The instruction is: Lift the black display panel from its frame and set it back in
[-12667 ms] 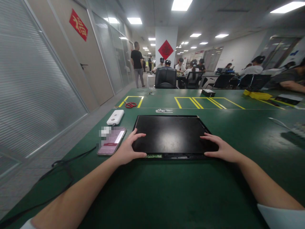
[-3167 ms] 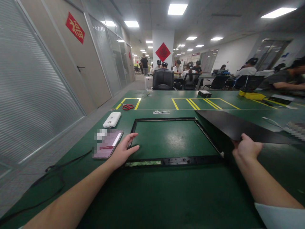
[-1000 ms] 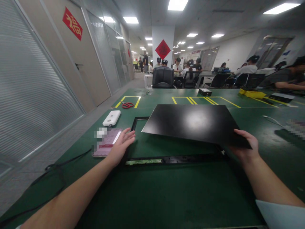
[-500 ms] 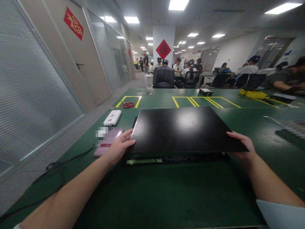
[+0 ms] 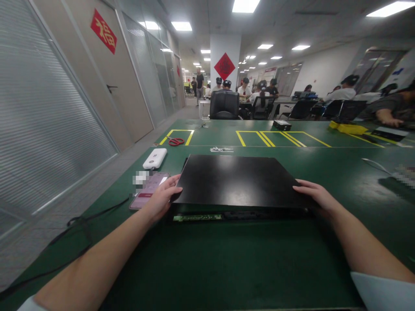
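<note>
A flat black panel (image 5: 236, 179) hovers just above a thin black frame (image 5: 227, 215) lying on the green table (image 5: 207, 263); its near edge is raised a little. My left hand (image 5: 160, 198) grips the panel's near left corner, fingers curled round the edge. At the near right corner my right hand (image 5: 316, 196) holds the panel with its fingers laid along the top and edge. A green circuit strip (image 5: 197, 217) shows on the frame's near bar.
A phone (image 5: 149, 195) and a white power bank (image 5: 155, 158) lie left of the panel. Red scissors (image 5: 175, 141) sit inside a yellow floor-tape box. A black cable (image 5: 84, 220) trails off the table's left edge. Several people sit at tables behind, past a black chair (image 5: 225, 106).
The panel, earlier lifted off the frame and carried aside by my right hand, has swung back over the frame and come down nearly flat. My left hand has taken its left corner.
</note>
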`<state>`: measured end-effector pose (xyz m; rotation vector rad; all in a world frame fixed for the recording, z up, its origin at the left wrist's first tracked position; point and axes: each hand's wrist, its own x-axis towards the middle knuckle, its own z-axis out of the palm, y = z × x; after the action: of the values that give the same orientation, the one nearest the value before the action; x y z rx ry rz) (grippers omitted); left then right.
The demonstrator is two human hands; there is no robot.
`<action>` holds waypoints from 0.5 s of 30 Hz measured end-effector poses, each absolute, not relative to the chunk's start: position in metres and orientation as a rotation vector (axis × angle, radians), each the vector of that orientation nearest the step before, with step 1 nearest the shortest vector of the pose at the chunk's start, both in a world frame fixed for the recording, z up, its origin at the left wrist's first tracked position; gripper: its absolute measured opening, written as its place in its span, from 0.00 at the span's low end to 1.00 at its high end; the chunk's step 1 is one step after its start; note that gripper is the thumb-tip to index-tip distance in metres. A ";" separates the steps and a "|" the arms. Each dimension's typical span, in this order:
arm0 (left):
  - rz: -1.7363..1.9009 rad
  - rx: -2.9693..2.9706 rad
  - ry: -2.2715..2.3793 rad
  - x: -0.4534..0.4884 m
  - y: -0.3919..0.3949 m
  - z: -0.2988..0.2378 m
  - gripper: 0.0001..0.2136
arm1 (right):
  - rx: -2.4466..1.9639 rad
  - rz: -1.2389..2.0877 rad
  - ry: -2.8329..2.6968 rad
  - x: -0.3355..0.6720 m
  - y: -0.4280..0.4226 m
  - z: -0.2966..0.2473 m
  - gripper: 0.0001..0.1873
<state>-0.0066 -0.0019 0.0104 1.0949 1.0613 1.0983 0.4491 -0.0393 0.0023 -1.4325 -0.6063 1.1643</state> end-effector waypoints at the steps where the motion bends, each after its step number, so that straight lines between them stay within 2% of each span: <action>1: 1.103 1.097 1.067 -0.006 -0.002 0.011 0.29 | -1.436 1.161 -0.607 0.449 -0.039 0.001 0.21; 15: 1.139 1.104 1.116 -0.005 -0.004 0.010 0.26 | -1.543 1.082 -0.719 0.447 -0.032 -0.012 0.20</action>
<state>-0.0050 -0.0035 0.0102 1.1044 1.1160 1.1387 0.4468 -0.0321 -0.0124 -1.5435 -0.7191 1.0824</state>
